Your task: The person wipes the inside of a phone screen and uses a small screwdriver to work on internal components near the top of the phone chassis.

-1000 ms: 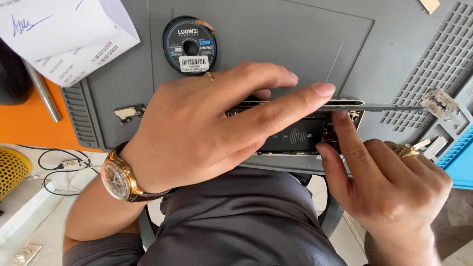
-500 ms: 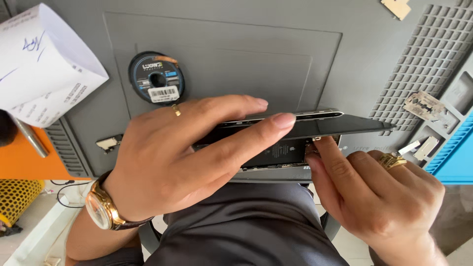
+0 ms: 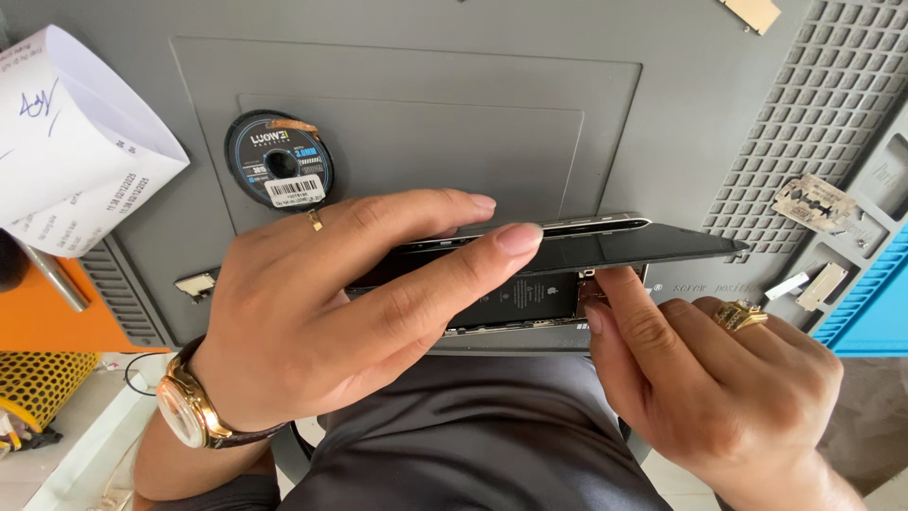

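Surface: grey mat (image 3: 397, 57) covering the bench, with a raised rectangular panel at centre and a grid of small square cells toward the right edge. An orange strip (image 3: 43, 317) shows at the bench's left edge, a yellow mesh (image 3: 38, 378) below it. At the right edge, a blue ribbed pad (image 3: 875, 312).

Far left: curled white paper slip (image 3: 71, 161), printed lines and blue pen marks on it, standing up off the mat. Right of it a flat black spool (image 3: 279, 161), round, with a white barcode sticker and a blue label.

Left hand (image 3: 322, 322), watch (image 3: 189, 412) on the wrist and ring on one finger, lies over the phone (image 3: 515, 298) near the bench's front edge, fingers closed along its top and gripping it. The dark screen (image 3: 643, 246) is lifted off the body and tilted, its right end out past the frame; the internals show underneath.

Right hand (image 3: 719, 388), gold ring (image 3: 738, 314), has fingertips (image 3: 615, 284) pinched narrow at the phone's right end, under the screen; whether they hold anything there is hidden.

Right of that: a razor blade (image 3: 813, 203) on the grid, two small pale strips (image 3: 809, 284) in a recess.
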